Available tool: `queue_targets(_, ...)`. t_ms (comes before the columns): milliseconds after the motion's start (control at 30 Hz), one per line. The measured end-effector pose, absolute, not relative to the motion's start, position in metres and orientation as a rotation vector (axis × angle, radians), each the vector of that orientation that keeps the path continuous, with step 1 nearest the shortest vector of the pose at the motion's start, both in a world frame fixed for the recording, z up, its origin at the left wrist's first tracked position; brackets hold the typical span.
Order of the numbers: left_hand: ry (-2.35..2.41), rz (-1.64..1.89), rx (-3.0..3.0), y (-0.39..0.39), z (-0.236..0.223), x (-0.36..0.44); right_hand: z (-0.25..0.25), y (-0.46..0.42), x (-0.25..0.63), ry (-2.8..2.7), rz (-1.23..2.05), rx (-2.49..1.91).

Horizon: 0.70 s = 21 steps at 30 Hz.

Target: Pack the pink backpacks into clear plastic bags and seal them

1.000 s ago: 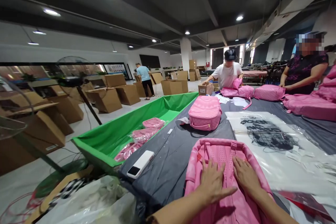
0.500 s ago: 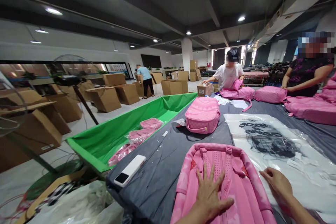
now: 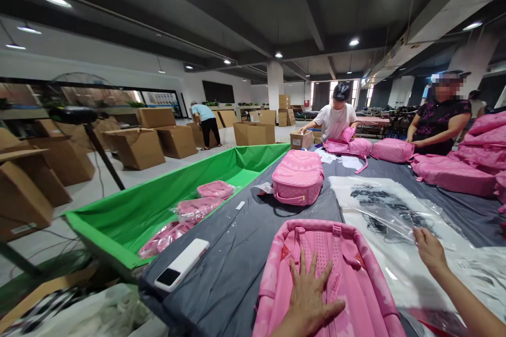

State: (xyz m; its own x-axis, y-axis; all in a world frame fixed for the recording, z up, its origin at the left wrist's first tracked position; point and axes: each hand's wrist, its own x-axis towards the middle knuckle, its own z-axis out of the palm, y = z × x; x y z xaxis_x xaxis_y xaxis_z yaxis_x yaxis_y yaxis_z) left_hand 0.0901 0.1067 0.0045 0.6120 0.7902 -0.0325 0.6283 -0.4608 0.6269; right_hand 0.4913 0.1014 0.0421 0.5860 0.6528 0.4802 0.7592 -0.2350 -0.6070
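A pink backpack (image 3: 367,295) lies in front of me with its straps and padded back facing up. Across it my left hand (image 3: 310,289) rests flat, fingers spread. To the right, my right hand (image 3: 430,253) pinches the edge of a clear plastic bag (image 3: 389,221), lifted from a stack of clear bags (image 3: 419,279) with black print. Another pink backpack (image 3: 298,176) stands just beyond, a tag at its left side.
A green fabric-lined bin (image 3: 114,221) along the table's left edge holds several bagged pink items (image 3: 200,208). A white phone (image 3: 182,265) lies on the grey table cover (image 3: 221,253). Two co-workers handle pink bags across the table; cardboard boxes (image 3: 134,150) stand behind the bin.
My right hand has moved right and up, drawing the edge of a clear bag off the stack. My left hand stays flat on the backpack. The view has shifted slightly.
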Motion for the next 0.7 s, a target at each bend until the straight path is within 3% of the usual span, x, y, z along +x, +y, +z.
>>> queue_targets(200,0.922,0.697,1.979,0.104,-0.009,0.105,0.081,0.104,0.385,-1.479,0.110,-1.649)
queue_targets(433,0.785,1.123,1.026,0.093,0.008,0.140,0.059,0.077,0.265,-1.695,0.352,-1.431)
queue_targets(533,0.946,1.192,1.230,0.092,0.009,0.114,0.048,0.077,0.255,-1.635,0.420,-1.502)
queue_targets(700,1.407,0.922,1.644,0.081,-0.006,0.058,0.048,0.096,0.260,-1.479,0.428,-1.569)
